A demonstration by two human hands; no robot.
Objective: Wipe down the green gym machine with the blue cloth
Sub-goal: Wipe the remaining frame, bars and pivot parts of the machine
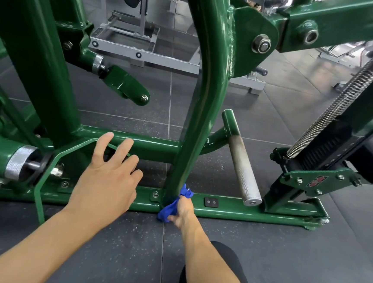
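Blue cloth [168,209], only one, sits bunched in the right hand [183,211] against the green gym machine [204,97]; left hand [107,184] spread.

Most of the blue cloth [168,210] is buried in the right hand [183,210] — only tufts show above and below the fist. Just behind it, the foot of the upright post [197,119] is covered. The left hand [107,186] hides a stretch of base rail [242,210]; the red label [317,181], well to its right, is unreadable.
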